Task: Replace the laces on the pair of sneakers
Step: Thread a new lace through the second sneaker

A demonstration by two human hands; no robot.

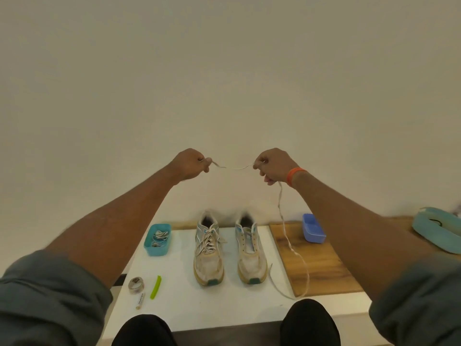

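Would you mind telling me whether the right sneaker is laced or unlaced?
Unlaced: the right sneaker shows bare eyelets, unlike the laced left sneaker.

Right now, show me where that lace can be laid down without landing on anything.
Free: the white board's near strip in front of both sneaker toes, and the wooden board nearer than the blue tub, though the lace already trails there. Crowded: the near-left corner, with tape roll, green clip and small tube; the teal tub holds laces.
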